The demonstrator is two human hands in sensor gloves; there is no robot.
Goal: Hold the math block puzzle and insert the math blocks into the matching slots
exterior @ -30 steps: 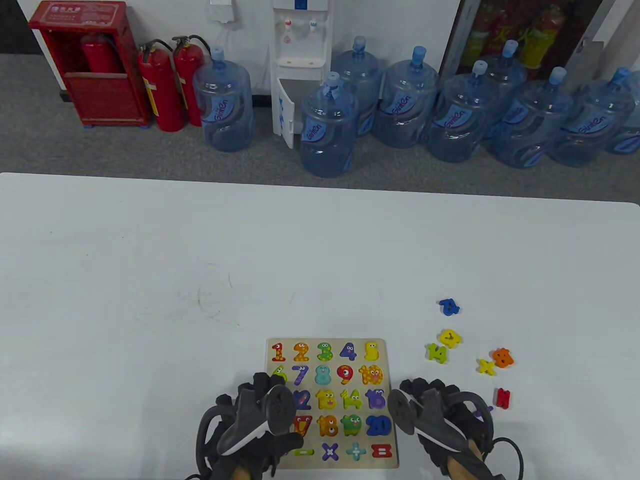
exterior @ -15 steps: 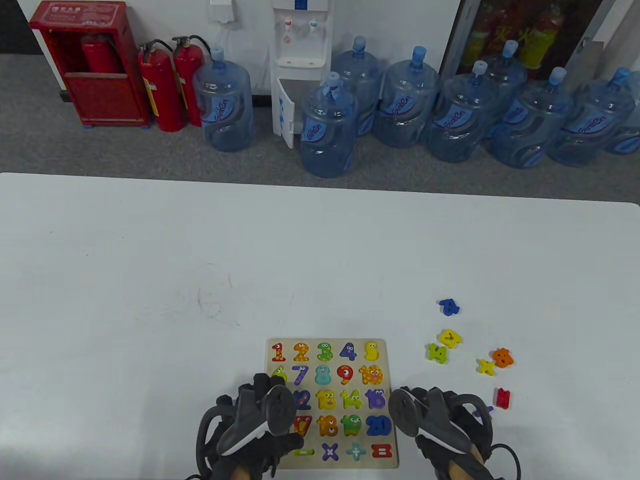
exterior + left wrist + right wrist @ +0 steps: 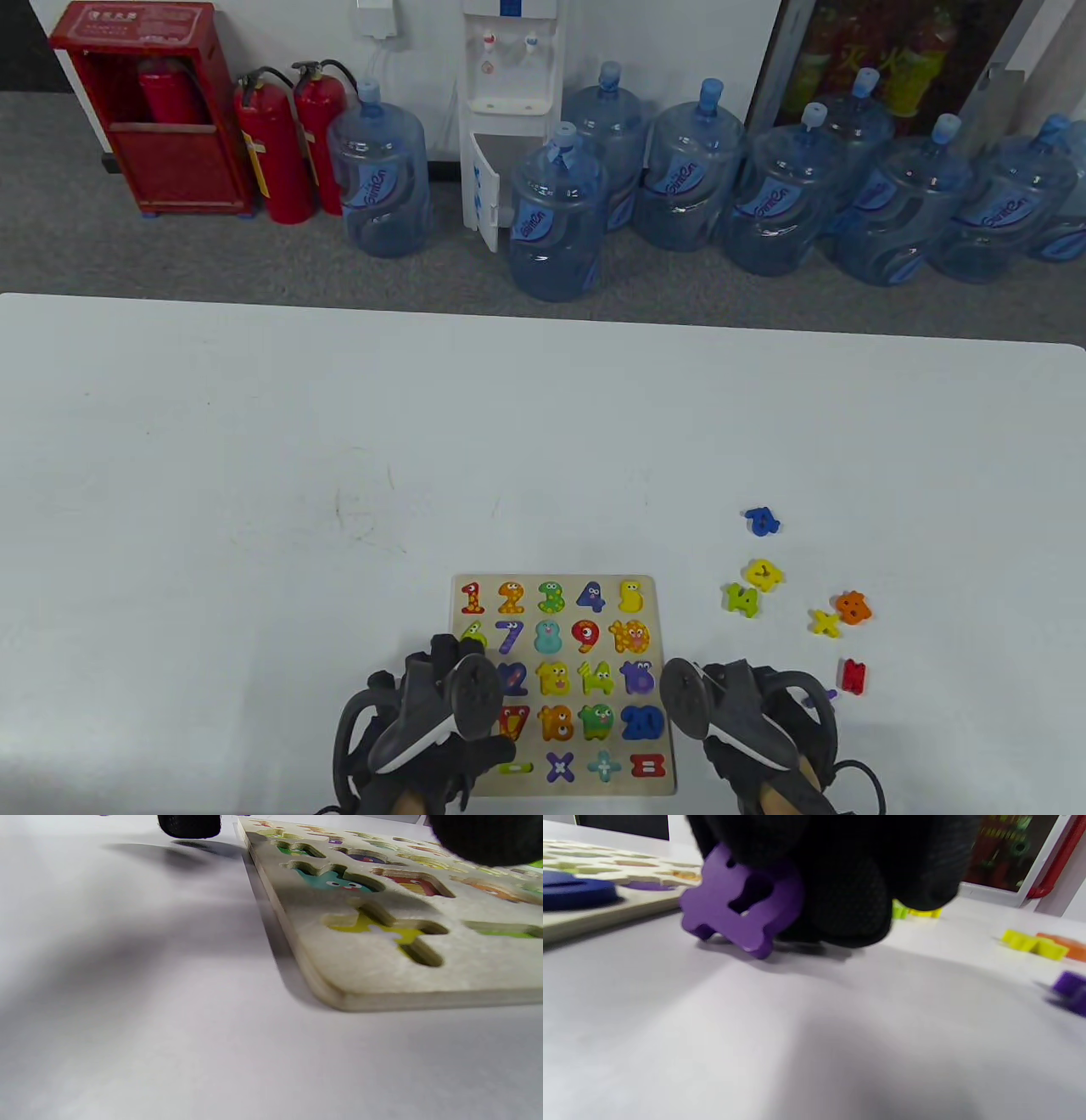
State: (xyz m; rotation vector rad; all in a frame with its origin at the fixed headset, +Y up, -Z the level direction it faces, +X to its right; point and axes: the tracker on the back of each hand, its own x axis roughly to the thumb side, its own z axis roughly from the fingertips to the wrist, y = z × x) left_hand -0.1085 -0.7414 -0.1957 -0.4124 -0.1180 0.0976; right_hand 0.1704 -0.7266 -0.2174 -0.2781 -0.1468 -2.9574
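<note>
Your left hand [image 3: 424, 722] rests on the board's [image 3: 653, 586] near-left corner, its grip hidden; your right hand [image 3: 747, 722] has curled in beside the board over the last second. Only the right wrist view shows why: its fingers [image 3: 840, 899] pinch a purple block [image 3: 742, 902] touching the table [image 3: 254, 467], ready for its slot

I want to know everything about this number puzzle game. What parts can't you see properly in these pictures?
- Table view: the left hand and its tracker cover the puzzle board's lower left slots.
- Table view: the right hand hides the purple block it grips; only the right wrist view shows it, blurred, its number unreadable.
- Left wrist view: the far slots are too flat and blurred to read.
- Table view: the loose blocks are too small to read surely.
</note>
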